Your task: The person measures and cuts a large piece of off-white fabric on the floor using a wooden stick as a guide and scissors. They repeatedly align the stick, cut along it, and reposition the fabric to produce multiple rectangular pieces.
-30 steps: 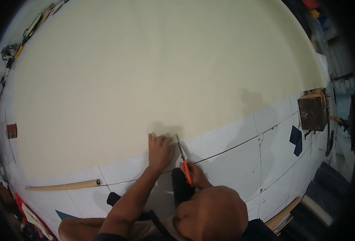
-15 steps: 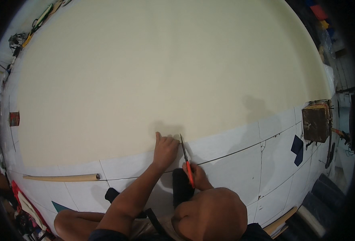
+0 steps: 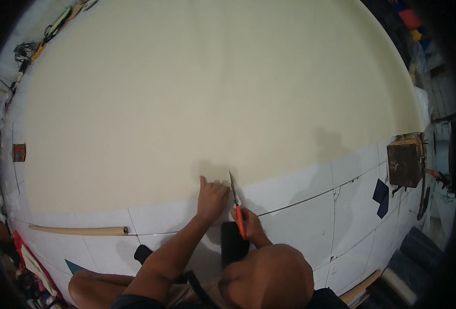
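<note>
A wide cream sheet (image 3: 212, 92) lies spread over the floor in front of me. At its near edge rests my left hand (image 3: 212, 200), palm down, thumb out to the side and fingers laid on the sheet; the fingertips are hard to make out. My right hand (image 3: 250, 222), just to its right, is closed on scissors (image 3: 241, 221) with orange-red handles. The dark blades point away from me, their tip over the sheet's edge beside my left fingers. Whether the blades are parted cannot be seen clearly.
White tiles (image 3: 300, 206) show along the near side. A cardboard tube (image 3: 78, 230) lies at the left. A dark metal block (image 3: 405, 162) sits at the sheet's right corner, a rusty block (image 3: 19, 152) by the left edge. Navy scraps (image 3: 381, 198) and dark rolls (image 3: 418, 257) are at the right.
My right hand and the scissors have shifted slightly forward and left. My left hand stays at the sheet's edge. The whole view has tilted a little.
</note>
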A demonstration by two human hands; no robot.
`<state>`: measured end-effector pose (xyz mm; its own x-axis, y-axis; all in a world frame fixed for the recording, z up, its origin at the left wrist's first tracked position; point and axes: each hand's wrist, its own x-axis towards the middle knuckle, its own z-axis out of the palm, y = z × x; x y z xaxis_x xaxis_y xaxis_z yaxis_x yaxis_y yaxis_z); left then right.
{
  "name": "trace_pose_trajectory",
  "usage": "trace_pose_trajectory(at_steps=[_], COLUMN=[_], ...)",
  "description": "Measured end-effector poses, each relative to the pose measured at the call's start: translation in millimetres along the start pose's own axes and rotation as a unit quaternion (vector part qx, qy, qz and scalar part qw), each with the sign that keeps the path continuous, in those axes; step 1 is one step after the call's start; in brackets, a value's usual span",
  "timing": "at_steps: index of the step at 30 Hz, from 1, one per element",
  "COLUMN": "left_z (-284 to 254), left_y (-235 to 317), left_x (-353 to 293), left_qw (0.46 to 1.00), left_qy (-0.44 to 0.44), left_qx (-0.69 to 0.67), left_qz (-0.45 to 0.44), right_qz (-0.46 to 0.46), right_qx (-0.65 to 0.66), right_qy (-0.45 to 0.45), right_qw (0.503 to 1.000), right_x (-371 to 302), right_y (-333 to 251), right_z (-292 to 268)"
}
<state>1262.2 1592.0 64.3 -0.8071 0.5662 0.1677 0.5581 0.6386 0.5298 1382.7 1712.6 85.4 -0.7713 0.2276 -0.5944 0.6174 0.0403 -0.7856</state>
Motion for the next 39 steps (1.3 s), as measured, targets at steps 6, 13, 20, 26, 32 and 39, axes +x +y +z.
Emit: trace_pose_trajectory(at_steps=[6, 13, 20, 26, 32, 39], left_z=[-7.4, -7.8, -28.6, -23.6, -22.4, -22.7], left_y=[4.6, 1.3, 15.7, 27.8, 28.5, 27.9], left_x=[2.6, -0.2, -15.6, -22.5, -25.2, -20.5], left_qw=[0.998, 0.999, 0.977, 0.962, 0.961, 0.963], left_qy=[-0.056, -0.04, -0.173, -0.233, -0.233, -0.242], left_qx=[0.013, -0.014, 0.124, 0.142, 0.151, 0.114], left_qz=[0.001, -0.004, 0.022, -0.003, -0.016, -0.024], right_qz=[0.08, 0.062, 0.035, -0.002, 0.007, -0.001], right_qx=[0.003, -0.061, -0.048, -0.038, -0.053, -0.026], right_qy=[-0.045, -0.033, -0.037, -0.013, -0.005, 0.01], right_qw=[0.996, 0.996, 0.998, 0.999, 0.999, 1.0], right_x=[22.3, 38.7, 45.4, 69.6, 75.2, 98.7], right_y=[-38.2, -43.7, -24.3, -39.0, -53.0, -66.1], right_z=[-10.9, -8.1, -6.6, -3.5, -0.1, 1.8])
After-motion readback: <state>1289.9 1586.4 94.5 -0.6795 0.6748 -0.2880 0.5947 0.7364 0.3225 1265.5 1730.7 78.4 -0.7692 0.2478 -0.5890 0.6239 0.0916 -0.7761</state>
